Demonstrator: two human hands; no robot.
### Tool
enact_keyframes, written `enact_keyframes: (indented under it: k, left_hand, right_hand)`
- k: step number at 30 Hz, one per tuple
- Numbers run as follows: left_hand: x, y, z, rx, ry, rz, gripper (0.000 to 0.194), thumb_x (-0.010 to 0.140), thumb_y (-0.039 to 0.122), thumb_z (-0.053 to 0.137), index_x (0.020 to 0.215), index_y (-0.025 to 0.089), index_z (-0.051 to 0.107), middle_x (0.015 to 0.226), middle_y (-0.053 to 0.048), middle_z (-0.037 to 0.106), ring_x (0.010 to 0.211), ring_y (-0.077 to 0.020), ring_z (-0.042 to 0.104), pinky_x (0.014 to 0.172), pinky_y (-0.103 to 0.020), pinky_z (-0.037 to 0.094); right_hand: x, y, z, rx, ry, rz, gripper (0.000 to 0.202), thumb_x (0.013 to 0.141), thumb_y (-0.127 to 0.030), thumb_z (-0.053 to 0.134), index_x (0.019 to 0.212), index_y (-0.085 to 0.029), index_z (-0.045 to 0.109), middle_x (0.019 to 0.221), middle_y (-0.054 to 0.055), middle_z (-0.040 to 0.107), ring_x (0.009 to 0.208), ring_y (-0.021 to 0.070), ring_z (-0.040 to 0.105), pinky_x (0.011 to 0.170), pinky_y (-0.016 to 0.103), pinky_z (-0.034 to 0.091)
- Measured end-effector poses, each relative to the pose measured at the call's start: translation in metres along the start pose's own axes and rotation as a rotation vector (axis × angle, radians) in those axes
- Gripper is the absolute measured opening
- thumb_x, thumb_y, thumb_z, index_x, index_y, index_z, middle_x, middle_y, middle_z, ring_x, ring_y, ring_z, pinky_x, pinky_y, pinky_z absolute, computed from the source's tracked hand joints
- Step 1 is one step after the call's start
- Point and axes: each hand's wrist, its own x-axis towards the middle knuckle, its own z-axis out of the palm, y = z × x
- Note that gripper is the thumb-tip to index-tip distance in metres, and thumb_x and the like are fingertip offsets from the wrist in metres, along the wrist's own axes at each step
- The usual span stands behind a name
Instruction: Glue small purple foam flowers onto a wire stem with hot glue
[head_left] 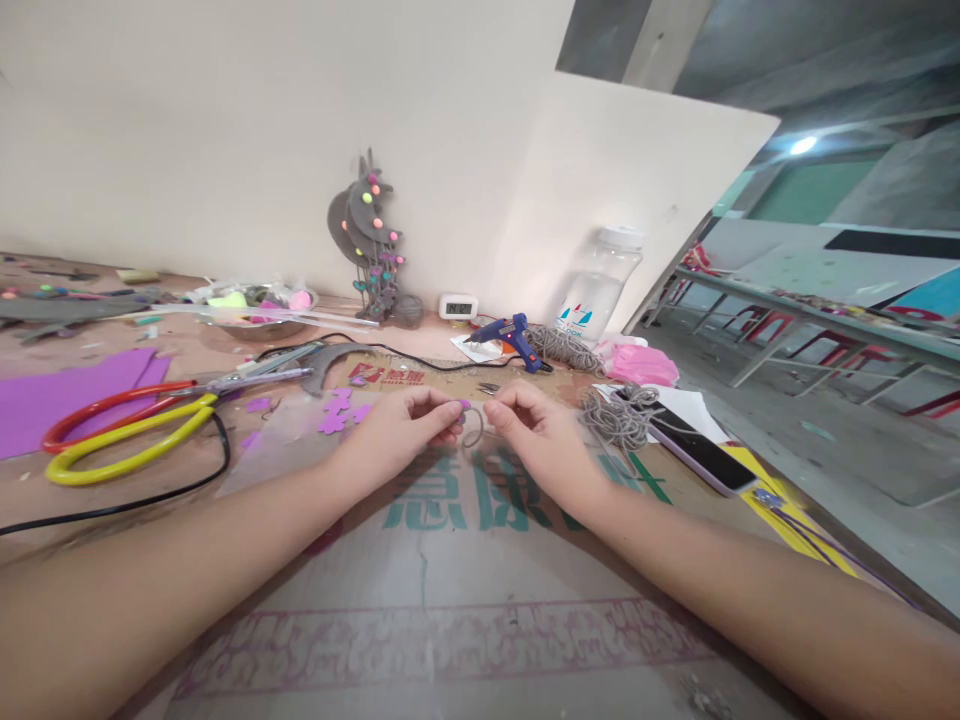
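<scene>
My left hand (pixel 416 425) pinches a small purple piece (pixel 464 405) between thumb and fingers. From it a short grey cord (pixel 475 438) curls down in the gap between my hands. Just across the gap, my right hand (pixel 536 430) has thumb and forefinger pressed together; whatever they hold is too small to make out. Left of my hands lie several purple flower-shaped cutouts (pixel 334 412) on a translucent sheet. Beyond my right hand sits a loose tangle of grey cord (pixel 619 418).
A blue glue gun (pixel 514 338) lies behind my hands, near a clear bottle (pixel 596 290) and a small timer (pixel 458 306). Red-and-yellow-handled scissors (pixel 135 425) are at left. On the right rests a phone (pixel 694 445). A grey moon-shaped ornament (pixel 367 235) leans on the white panel.
</scene>
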Motion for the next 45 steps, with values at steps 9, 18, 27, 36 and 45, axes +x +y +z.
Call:
enact_keyframes:
  k: [9,18,27,36,45]
  left_hand:
    - [-0.0004,-0.0017,-0.0018,-0.031,-0.036,0.021,0.029,0.076,0.042,0.060,0.082,0.014,0.065,0.068,-0.001,0.063,0.064,-0.0112,0.057,0.062,-0.022,0.045]
    - [0.0003,-0.0064,-0.0011,0.025,-0.069,0.051,0.033,0.076,0.045,0.059,0.085,0.014,0.062,0.075,-0.003,0.065,0.070,-0.0138,0.060,0.067,-0.026,0.047]
    - [-0.0031,0.0006,-0.0014,0.148,0.007,0.128,0.030,0.080,0.044,0.051,0.082,0.016,0.063,0.073,-0.002,0.063,0.068,-0.0139,0.057,0.065,-0.024,0.044]
    - [-0.0032,-0.0028,0.0000,0.218,-0.042,0.081,0.022,0.078,0.037,0.053,0.077,0.016,0.061,0.074,-0.001,0.063,0.067,-0.0135,0.055,0.064,-0.025,0.041]
    - [-0.0034,-0.0045,0.0008,0.145,-0.021,0.060,0.030,0.075,0.041,0.059,0.090,0.016,0.062,0.083,-0.004,0.065,0.071,-0.0146,0.057,0.064,-0.025,0.042]
  right_hand:
    - [-0.0017,-0.0033,0.0065,-0.090,-0.104,0.054,0.011,0.078,-0.028,0.058,0.077,-0.017,0.062,0.075,0.002,0.059,0.070,0.0139,0.053,0.065,0.028,0.042]
    - [-0.0009,-0.0039,0.0071,0.002,-0.104,0.064,0.008,0.079,-0.019,0.056,0.074,-0.016,0.062,0.074,0.001,0.059,0.072,0.0127,0.055,0.068,0.026,0.042]
    - [-0.0005,-0.0024,0.0060,0.118,-0.137,0.141,0.011,0.080,-0.027,0.053,0.078,-0.016,0.056,0.070,-0.001,0.053,0.063,0.0109,0.048,0.059,0.024,0.039]
    - [-0.0012,-0.0020,0.0037,0.183,-0.098,0.161,0.018,0.081,-0.033,0.053,0.081,-0.016,0.059,0.069,-0.001,0.056,0.060,0.0100,0.048,0.056,0.022,0.038]
    - [-0.0005,-0.0051,0.0035,0.139,-0.086,0.153,0.016,0.081,-0.029,0.053,0.076,-0.016,0.059,0.066,-0.002,0.055,0.058,0.0098,0.047,0.056,0.023,0.039]
